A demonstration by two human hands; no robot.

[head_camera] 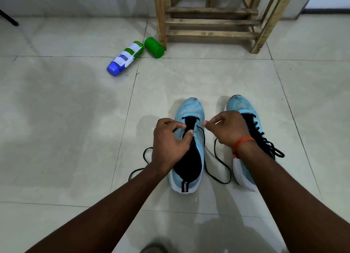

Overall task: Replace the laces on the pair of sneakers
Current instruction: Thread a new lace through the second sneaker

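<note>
Head view: left hand [168, 145] curled over the left eyelet edge of the light blue knit sneaker [191, 110] with black tongue and white sole, thumb pressed near the tongue, steadying the shoe. Just right of it and apart from the other hand, right hand [227, 127], orange thread band [243, 140] at the wrist, thumb and forefinger pinched on the thin black lace [223, 183], with a strand trailing out beneath the palm. Lace apparently threaded through the far eyelets only. Both tails loose on the pale tiled floor [66, 120], one looping left of the shoe, the other lying between the two shoes. Second light blue sneaker [238, 104] just to the right, already laced in black, its near half hidden by the right forearm. Far left, a green-and-white plastic bottle [125, 58] with a blue cap, on its side, and a green plastic cylinder [154, 47] close by. Beyond, a rough wooden frame [208, 21] against the far wall.

Likely trouble from here:
- Skipped or wrongly crossed eyelet, from threading with the row half covered by the left hand.
- Uneven tails, from pulling harder on one side.
- Free tail drawn out of its eyelet by too strong a tug.
- Tip slipping from so light a pinch.
- Shoe sliding on the smooth tile once the steadying grip eases.
</note>
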